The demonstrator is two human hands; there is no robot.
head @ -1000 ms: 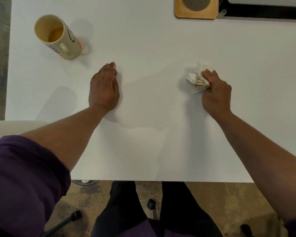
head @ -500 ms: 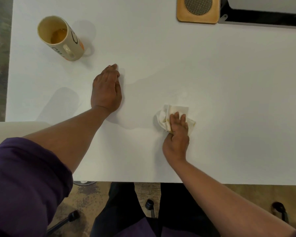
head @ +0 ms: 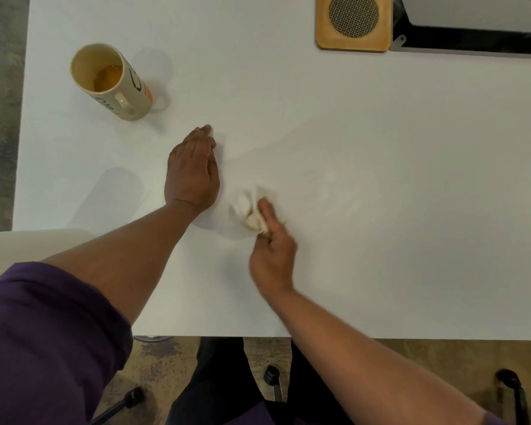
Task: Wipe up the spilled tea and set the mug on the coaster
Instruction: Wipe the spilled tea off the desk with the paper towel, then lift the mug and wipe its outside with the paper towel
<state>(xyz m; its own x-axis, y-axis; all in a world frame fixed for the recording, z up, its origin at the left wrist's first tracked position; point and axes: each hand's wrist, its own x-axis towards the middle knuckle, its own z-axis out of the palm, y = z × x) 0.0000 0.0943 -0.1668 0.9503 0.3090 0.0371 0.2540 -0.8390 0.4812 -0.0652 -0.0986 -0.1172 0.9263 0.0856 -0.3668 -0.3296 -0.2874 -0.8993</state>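
**Wiping a white table, mug off to the far left**

Seen from above, looking down over two bare forearms reaching across a white table [head: 380, 240]. Purple sleeve [head: 43, 348] at lower left, dark trousers below the near table edge.

Nearest, right hand [head: 273, 256], blurred, fingers curled over a crumpled white paper towel [head: 249, 207], pressing it to the tabletop. Yellowish tea stain on the towel's near side. Faint wet sheen of spilled tea [head: 288, 148] spreading across the surface just beyond and to the right of the towel.

Just left of the towel, left hand [head: 192, 173] resting palm down on the table, fingers straight and together, holding nothing.

Farther back and left, well apart from both hands, cream mug [head: 117, 84] with dark and orange print, standing upright, handle toward the viewer. A little amber tea pooled in the bottom.

At the far edge, right of centre, square wooden coaster [head: 353, 23] with a round mesh centre, nothing on it, beside a dark-framed flat device [head: 472, 41].
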